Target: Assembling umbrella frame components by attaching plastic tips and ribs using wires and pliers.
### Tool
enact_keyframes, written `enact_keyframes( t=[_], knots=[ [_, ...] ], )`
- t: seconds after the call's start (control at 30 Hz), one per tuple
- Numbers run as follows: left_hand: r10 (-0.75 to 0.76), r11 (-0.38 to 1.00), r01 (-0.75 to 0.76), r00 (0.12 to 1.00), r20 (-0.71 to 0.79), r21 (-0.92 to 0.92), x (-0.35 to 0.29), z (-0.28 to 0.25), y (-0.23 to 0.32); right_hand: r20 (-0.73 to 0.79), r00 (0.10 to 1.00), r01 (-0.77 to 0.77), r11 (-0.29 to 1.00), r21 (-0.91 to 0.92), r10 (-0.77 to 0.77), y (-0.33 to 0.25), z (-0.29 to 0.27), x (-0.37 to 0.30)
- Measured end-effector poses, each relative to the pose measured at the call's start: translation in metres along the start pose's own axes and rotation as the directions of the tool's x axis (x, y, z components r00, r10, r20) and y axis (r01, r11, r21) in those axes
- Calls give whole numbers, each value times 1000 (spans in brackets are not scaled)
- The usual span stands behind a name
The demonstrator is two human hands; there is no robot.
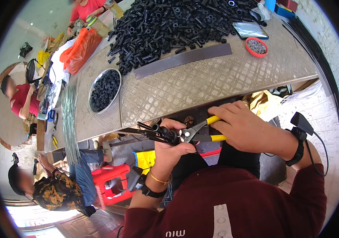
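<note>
My left hand (170,151) is closed around a black plastic hub (164,133) with several thin black rods sticking out to the left. It holds the piece just off the table's near edge, above my lap. In my right hand (242,126) are pliers (193,131) with yellow-ended handles, which stand spread apart. The pliers' jaws meet the hub's right side by my left thumb. Whether they grip a wire or a pin there is too small to tell.
A big heap of black plastic parts (169,29) covers the far table (201,85). Nearer lie a metal bowl (118,98) of black rings, a grey strip (183,61), a red dish (257,54) of metal bits and wire bundles (69,119). Co-workers sit left, beside a red stool (112,182).
</note>
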State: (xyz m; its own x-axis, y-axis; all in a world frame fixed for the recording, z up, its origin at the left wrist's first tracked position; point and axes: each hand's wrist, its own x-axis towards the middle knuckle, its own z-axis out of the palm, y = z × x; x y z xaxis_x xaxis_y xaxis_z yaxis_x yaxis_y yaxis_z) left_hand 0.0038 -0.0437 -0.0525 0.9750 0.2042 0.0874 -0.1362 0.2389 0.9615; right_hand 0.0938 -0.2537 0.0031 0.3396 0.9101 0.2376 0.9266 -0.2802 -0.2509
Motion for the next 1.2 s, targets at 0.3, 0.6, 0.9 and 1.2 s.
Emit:
enact_keyframes(
  t=[0.3, 0.6, 0.9, 1.2],
  knots=[
    [-8, 999, 10, 999, 33, -48, -3, -4, 5, 13, 1000, 24, 999, 24, -24, 2, 1, 5],
    [22, 993, -20, 1000, -17, 114, 0, 5, 10, 31, 999, 7, 999, -35, -6, -2, 5, 1],
    [23, 978, -31, 999, 41, 205, 0, -2, 5, 74, 997, 16, 996, -92, -10, -7, 5, 2],
    [-24, 996, 24, 1000, 1, 84, 5, -10, 3, -97, 995, -34, 997, -71, 27, -7, 32, 1]
  ],
)
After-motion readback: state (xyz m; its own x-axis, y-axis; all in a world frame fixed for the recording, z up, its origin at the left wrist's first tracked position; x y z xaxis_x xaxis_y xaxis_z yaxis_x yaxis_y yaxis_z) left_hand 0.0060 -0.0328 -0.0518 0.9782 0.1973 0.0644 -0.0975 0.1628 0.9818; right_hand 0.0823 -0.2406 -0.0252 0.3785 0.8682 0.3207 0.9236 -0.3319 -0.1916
